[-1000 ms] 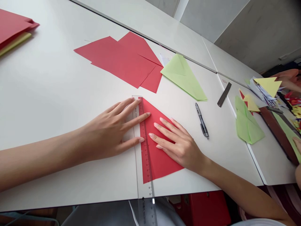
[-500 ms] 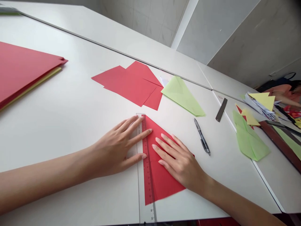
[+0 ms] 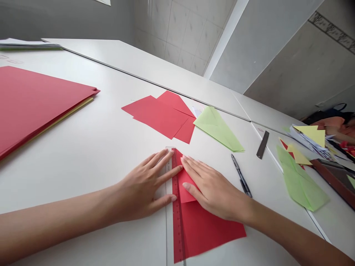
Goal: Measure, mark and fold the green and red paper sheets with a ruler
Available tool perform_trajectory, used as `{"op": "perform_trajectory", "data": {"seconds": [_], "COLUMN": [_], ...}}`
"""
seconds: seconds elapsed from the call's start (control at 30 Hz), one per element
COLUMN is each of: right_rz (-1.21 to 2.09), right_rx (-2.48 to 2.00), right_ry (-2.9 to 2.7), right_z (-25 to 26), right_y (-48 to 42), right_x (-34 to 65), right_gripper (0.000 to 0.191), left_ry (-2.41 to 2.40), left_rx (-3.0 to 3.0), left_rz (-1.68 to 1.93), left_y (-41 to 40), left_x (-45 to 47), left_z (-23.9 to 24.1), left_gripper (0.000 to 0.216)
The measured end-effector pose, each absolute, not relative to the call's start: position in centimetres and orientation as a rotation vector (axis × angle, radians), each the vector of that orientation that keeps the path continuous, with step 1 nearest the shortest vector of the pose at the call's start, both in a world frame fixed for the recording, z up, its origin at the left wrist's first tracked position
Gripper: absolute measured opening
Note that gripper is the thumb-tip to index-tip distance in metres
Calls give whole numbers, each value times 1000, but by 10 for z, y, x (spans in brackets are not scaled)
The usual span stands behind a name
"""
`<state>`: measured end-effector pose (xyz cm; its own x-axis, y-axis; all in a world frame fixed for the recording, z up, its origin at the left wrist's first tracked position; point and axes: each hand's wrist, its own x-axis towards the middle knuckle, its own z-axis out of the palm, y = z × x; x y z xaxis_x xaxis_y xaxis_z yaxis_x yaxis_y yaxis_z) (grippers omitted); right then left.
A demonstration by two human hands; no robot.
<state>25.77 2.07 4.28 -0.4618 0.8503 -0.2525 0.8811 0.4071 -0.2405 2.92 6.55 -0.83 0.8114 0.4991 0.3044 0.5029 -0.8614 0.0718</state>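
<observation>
A red folded paper triangle [image 3: 205,229] lies on the white table [image 3: 105,147] with a clear plastic ruler [image 3: 177,221] along its left edge. My left hand [image 3: 144,186] lies flat, fingers spread, pressing on the ruler. To its right, my right hand [image 3: 212,188] rests flat on the red paper with its fingers stretched toward the ruler's top end. Part of the paper under that hand looks folded over.
Loose red sheets [image 3: 163,114] and a folded green paper [image 3: 219,129] lie further back. A pen [image 3: 242,180] and a dark ruler [image 3: 262,145] lie to the right. A red folder stack [image 3: 36,103] sits at the left. More coloured papers [image 3: 302,181] lie at the right.
The camera has tilted up, so everything sits lower in view. My right hand has slid up toward the paper's tip, next to my left fingers. My left hand stays on the ruler.
</observation>
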Motion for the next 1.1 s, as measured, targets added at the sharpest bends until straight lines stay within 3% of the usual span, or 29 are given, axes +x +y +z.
{"op": "perform_trajectory", "data": {"seconds": [0.2,0.33,0.9,1.1], "right_rz": [-872,-918,-95,23], "right_rx": [1501,1544,1487,1361], "right_ry": [2391,2380,2676,2705], "right_z": [60,63,26,27], "right_y": [36,44,36,7], "right_x": [267,268,250,265], "right_gripper": [76,78,70,85], "left_ry": [-836,-851,-846,-880], "left_rx": [-2991,-2996,-3012,-3019], "left_rz": [-492,-514,-491,-515], "left_y": [65,64,62,62], "left_x": [29,30,31,29], "left_z": [-10,-11,-9,-10], "left_gripper": [63,61,59,60]}}
